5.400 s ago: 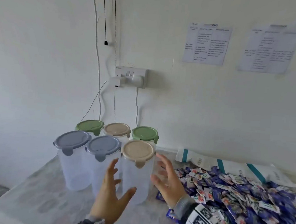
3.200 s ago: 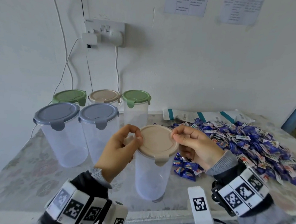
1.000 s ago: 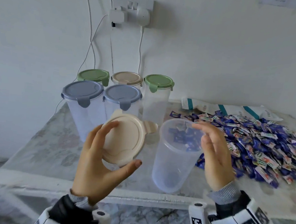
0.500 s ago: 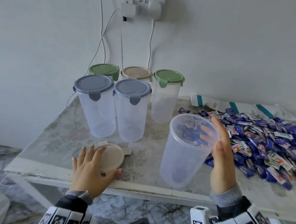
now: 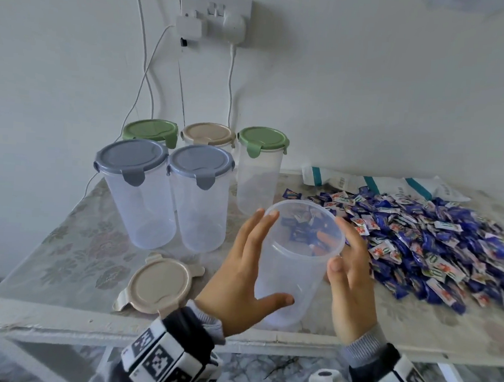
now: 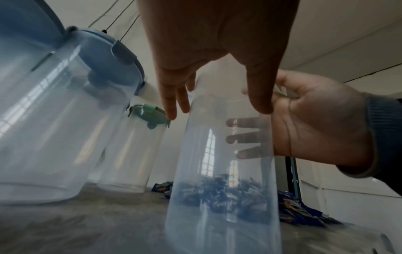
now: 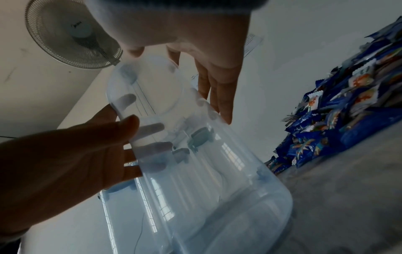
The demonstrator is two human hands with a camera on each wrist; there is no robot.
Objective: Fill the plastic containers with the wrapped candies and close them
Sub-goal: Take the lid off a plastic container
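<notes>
Since the earlier frame our left hand [image 5: 240, 275] has left the beige lid [image 5: 158, 286] on the desk [image 5: 61, 255] and joined the right hand [image 5: 350, 282]. Fingers spread, cupping the open container [image 5: 291, 271] standing beside the candies [image 5: 438, 242]. Light, empty; a squeeze could tip it off the near edge.

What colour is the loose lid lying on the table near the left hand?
Beige; the loose lid shows best in the head view, flat on the table.
</notes>
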